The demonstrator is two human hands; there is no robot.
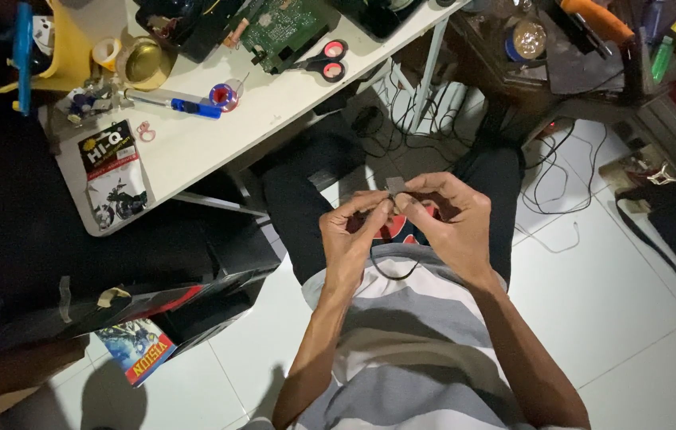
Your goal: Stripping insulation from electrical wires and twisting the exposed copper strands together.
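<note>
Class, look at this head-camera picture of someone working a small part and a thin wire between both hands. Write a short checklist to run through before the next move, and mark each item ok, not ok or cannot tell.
1. Both hands on the work: left hand and right hand meet at the small grey part. Ok.
2. Part firmly pinched: fingertips cover most of it. Cannot tell.
3. Thin black wire free: it loops down over the striped shirt, untangled. Ok.
4. Tools within sight: scissors and blue-handled tool lie on the white table. Ok.
5. Floor tidy: loose cables lie on the tiles. Not ok.
6. Lighting: dim. Not ok.
</note>
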